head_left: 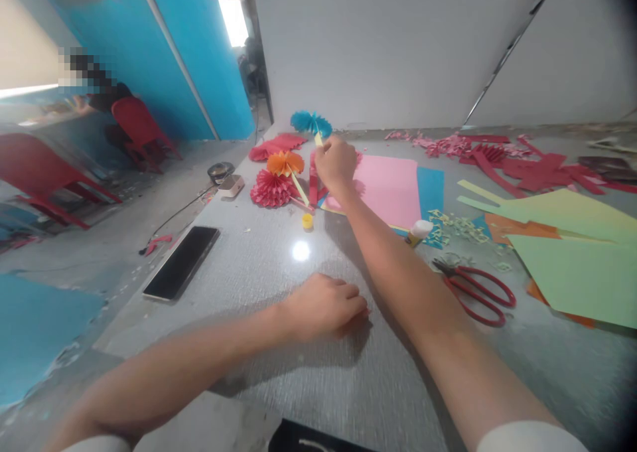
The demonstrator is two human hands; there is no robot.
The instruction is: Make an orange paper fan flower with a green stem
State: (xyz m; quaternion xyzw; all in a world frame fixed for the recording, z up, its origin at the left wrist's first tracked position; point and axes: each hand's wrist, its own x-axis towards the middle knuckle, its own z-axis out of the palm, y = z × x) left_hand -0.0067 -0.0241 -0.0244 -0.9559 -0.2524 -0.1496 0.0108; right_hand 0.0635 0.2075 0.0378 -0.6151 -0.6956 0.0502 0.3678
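Note:
My right hand (337,163) reaches to the far side of the table and pinches the pale stem of a blue pleated paper flower (311,123). Below that flower lie an orange paper flower (285,164) with a pale stem and a red paper flower (273,188). Pink paper sheets (391,190) lie under and beside my right wrist. Close to me, my left hand (331,306) rests curled on the tabletop; its fingertips are turned down, and whatever they hold, if anything, is hidden. A yellow cap (307,222) stands between the flowers and my left hand.
A phone (182,264) lies at the left edge, with a small white box (231,186) beyond. On the right are a glue stick (419,232), red-handled scissors (478,293), green sheets (577,273) and red paper scraps (542,166). A person (112,100) sits far left near red chairs (137,123).

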